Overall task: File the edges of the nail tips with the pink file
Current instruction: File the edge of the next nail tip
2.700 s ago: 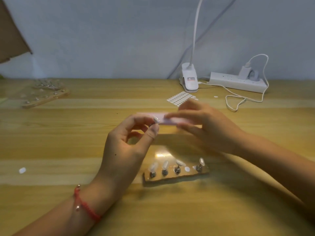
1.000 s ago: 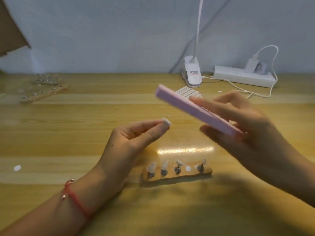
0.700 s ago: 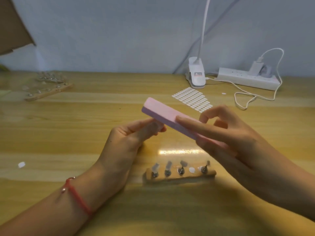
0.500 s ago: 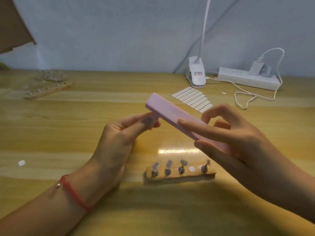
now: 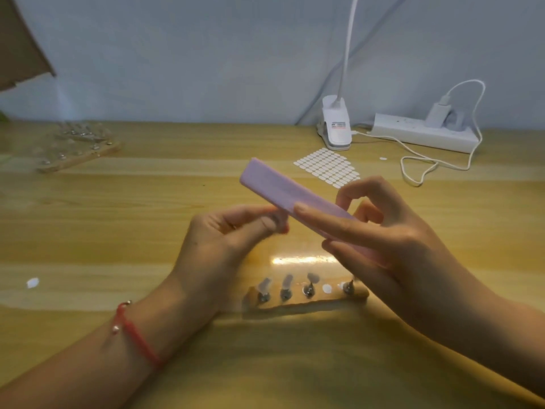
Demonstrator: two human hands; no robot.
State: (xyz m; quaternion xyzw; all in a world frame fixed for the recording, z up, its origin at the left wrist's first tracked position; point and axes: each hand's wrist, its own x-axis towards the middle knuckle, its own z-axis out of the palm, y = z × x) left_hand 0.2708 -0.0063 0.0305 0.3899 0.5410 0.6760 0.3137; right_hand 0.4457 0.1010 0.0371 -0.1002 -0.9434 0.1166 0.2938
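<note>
Head view: a wooden stand (image 5: 306, 299) lies on the table (image 5: 118, 219), close to the person. Three nail tips (image 5: 287, 281) sit on its left pegs, then comes a white dot, and the right peg is bare.

Above the stand and to its right, the right hand (image 5: 392, 240) grips the file (image 5: 295, 196). The thumb lies straight along the near edge and the fingers curl round the far edge. The file is in the air and slants up and away to the left, its free end beyond the stand.

Above the stand's left end, the left hand (image 5: 224, 240) has thumb and forefinger pinched on a small greyish tip (image 5: 272, 222), blurred, held against the file's underside. A red bracelet (image 5: 135, 335) circles that wrist.

Beyond the stand, a sticker sheet (image 5: 327, 168) lies flat. Farther back are a lamp clip (image 5: 336, 128) and, to the right, a power strip (image 5: 421, 132) with a white cable. Far left of the stand is a second holder (image 5: 79, 152), and a white scrap (image 5: 32, 282) lies level with the stand.
</note>
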